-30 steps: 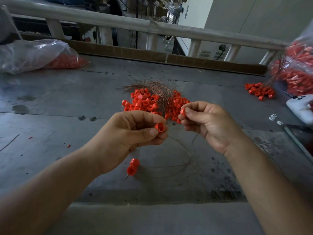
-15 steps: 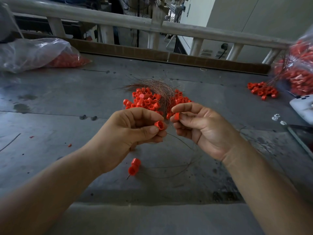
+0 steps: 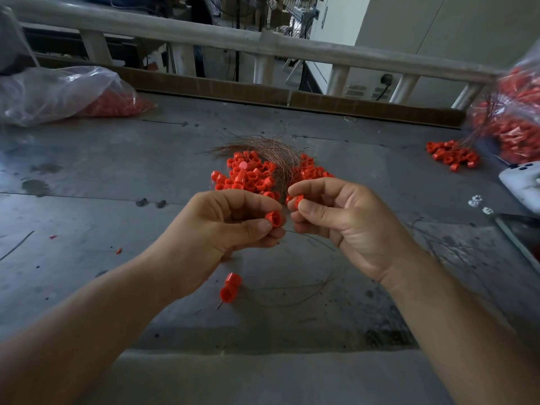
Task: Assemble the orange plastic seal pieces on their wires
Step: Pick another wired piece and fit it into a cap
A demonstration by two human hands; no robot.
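Note:
My left hand pinches an orange cup-shaped seal piece between thumb and forefinger, its open mouth turned right. My right hand pinches a smaller orange seal piece a short way to the right of it. A thin copper wire trails down from between the hands and loops over the table. Two joined orange pieces hang on that wire below my left hand. Behind the hands lies a heap of loose orange pieces with a bundle of copper wires across it.
A clear bag with orange pieces lies at the back left. At the right edge a bag of wired seals stands over a small orange pile. A white device lies below them. A railing runs behind the grey table.
My right hand has moved left toward my left hand, narrowing the gap between the two orange pieces. My left hand has hardly moved.

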